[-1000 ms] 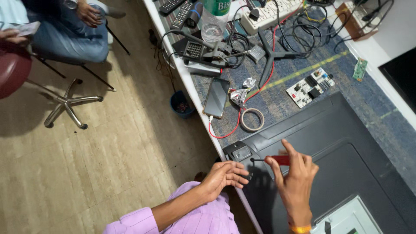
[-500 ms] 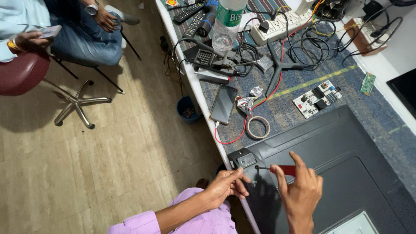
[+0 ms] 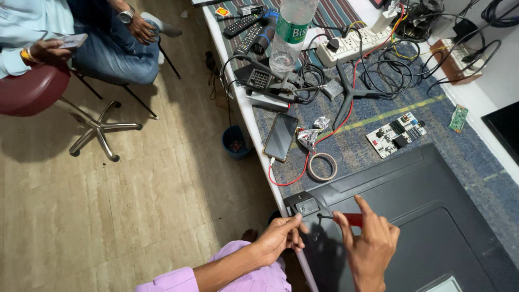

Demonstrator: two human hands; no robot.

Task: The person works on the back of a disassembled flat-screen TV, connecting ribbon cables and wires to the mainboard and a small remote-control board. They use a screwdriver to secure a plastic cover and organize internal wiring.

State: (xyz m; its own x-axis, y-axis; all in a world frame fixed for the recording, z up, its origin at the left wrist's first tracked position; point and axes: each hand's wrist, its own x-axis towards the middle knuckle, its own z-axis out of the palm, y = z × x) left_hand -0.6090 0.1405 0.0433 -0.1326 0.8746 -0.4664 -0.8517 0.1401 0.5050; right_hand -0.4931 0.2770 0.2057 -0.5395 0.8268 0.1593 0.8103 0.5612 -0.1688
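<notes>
A large black television back panel (image 3: 427,200) lies flat on the workbench. My right hand (image 3: 367,240) grips a red-handled screwdriver (image 3: 346,218), its dark shaft pointing left toward the panel's near corner. My left hand (image 3: 281,235) rests at the panel's edge by that corner, fingertips touching the rim just below a small black box (image 3: 307,206). The screwdriver tip sits close to my left fingertips.
A roll of tape (image 3: 322,166), a smartphone (image 3: 280,136), a red wire, a white circuit board (image 3: 396,134), a power strip (image 3: 351,46), a water bottle (image 3: 286,32) and tangled cables crowd the bench. A seated person (image 3: 81,32) is at upper left on a red swivel chair. A blue bin (image 3: 235,143) stands on the floor.
The view has shifted downward a little. Both hands stay at the panel's near corner, the right hand still holding the screwdriver.
</notes>
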